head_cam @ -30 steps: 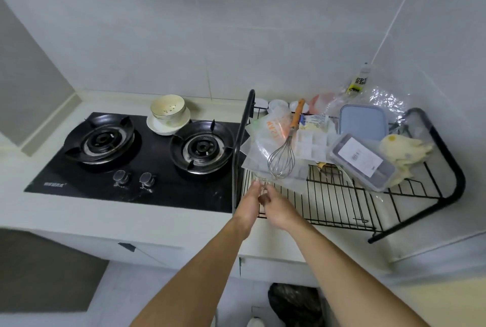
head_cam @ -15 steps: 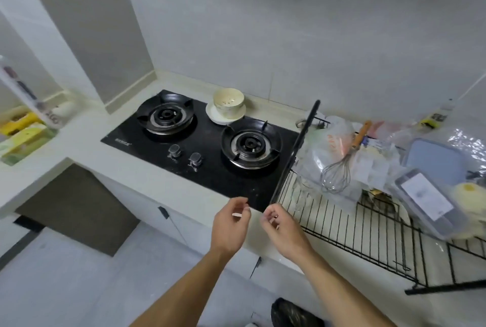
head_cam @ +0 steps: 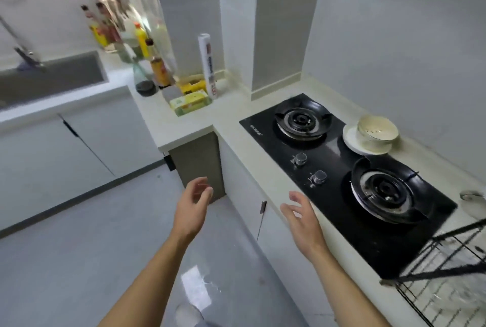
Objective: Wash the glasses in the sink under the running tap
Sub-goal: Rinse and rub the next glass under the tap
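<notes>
The sink (head_cam: 52, 79) sits in the pale counter (head_cam: 184, 121) far to my left, blurred, well apart from my hands. My left hand (head_cam: 192, 208) and right hand (head_cam: 302, 217) hover loose-fingered and empty near the black hob (head_cam: 339, 177), above the grey floor (head_cam: 79, 248).

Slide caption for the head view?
Left hand and right hand open and empty beside the hob, sink at far left.
</notes>
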### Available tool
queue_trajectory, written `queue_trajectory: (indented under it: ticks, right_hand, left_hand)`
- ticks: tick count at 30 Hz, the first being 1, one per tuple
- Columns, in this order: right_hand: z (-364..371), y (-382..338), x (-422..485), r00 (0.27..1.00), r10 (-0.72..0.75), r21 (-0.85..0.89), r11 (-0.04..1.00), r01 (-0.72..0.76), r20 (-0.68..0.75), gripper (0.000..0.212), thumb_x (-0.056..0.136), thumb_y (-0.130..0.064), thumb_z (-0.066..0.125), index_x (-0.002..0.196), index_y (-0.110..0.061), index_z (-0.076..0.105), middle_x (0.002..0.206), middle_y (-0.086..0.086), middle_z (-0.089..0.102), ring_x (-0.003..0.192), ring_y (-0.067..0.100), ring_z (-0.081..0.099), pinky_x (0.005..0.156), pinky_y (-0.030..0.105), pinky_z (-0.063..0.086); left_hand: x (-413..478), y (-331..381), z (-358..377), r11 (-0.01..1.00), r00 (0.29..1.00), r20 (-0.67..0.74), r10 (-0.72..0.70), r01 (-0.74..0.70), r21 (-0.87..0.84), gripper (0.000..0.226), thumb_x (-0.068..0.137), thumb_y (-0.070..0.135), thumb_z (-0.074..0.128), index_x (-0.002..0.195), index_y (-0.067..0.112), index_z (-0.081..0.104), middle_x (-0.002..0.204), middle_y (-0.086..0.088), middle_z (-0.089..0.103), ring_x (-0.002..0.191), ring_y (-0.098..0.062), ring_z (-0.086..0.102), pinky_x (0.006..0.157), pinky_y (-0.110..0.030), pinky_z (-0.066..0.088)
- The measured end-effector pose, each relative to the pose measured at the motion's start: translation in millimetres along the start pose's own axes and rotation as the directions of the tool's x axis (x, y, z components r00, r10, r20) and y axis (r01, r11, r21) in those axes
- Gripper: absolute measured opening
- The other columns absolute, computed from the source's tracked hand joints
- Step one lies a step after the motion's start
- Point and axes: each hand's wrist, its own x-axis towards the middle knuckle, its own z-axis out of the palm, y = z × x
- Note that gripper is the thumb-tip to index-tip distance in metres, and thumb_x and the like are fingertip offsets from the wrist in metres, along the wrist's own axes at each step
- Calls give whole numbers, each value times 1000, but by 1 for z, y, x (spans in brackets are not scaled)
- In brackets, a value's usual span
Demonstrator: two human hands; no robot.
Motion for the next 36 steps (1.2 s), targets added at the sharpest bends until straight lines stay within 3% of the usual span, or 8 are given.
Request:
queue_trajectory:
  ticks: [4,12,19,23,26,30,34,36]
  right_hand:
    - [53,-37,39,996,-29,2,1000,29,89,36,101,-24,64,136,-23,54,131,-7,59,115,-2,59,77,3,46]
    - [176,-89,94,966,-79,-146,982,117,246,35,101,-32,63,135,-28,55,131,-12,59,113,-1,58,84,15,44]
    - [289,-141,122,928,-122,-189,962,198,352,37,102,-35,61,137,-30,52,129,-12,57,106,-6,57,74,10,43]
    - [348,-166,137,910,-137,-115,974,196,391,16,106,-43,49,120,-42,56,120,-9,65,108,3,62,90,27,53]
    - [386,-184,152,899,-163,-87,972,216,407,26,108,-44,40,125,-34,58,117,-12,65,109,4,63,100,39,53]
    - [435,-205,189,871,-189,-101,960,260,454,31,106,-45,47,132,-31,55,124,-4,63,115,12,62,101,37,53]
    - [484,-223,235,813,-196,-132,940,316,548,36,103,-35,59,138,-27,52,129,-10,57,109,-2,56,84,11,43]
    - [508,-233,259,784,-187,-140,934,328,592,37,103,-30,61,139,-26,52,130,-10,57,109,-5,55,81,8,40]
  left_hand:
    - [31,-19,-73,998,997,-70,-42,39,-44,27,108,29,52,134,35,55,125,0,66,108,-15,67,90,-35,58]
    - [81,-62,-197,986,975,-175,-134,114,-123,33,108,26,52,141,30,55,129,-4,65,112,-19,67,92,-37,57]
    - [107,-88,-287,969,941,-271,-202,151,-196,32,107,22,55,139,26,57,126,-4,66,108,-18,69,84,-32,56]
    - [121,-97,-326,962,913,-337,-230,161,-220,32,107,20,55,137,28,57,123,-2,66,109,-18,69,83,-31,55]
    - [135,-105,-347,956,887,-384,-257,177,-233,33,107,21,55,139,28,57,122,0,65,109,-16,68,83,-30,55]
    - [164,-116,-365,953,858,-427,-286,210,-217,31,106,23,56,135,33,58,119,2,65,109,-19,67,80,-29,58]
    - [211,-122,-384,950,829,-472,-300,215,-227,29,105,23,58,131,35,59,118,2,64,109,-20,67,81,-28,58]
    - [238,-122,-399,949,807,-504,-307,217,-231,28,105,24,58,130,36,60,116,2,64,108,-21,67,86,-34,60]
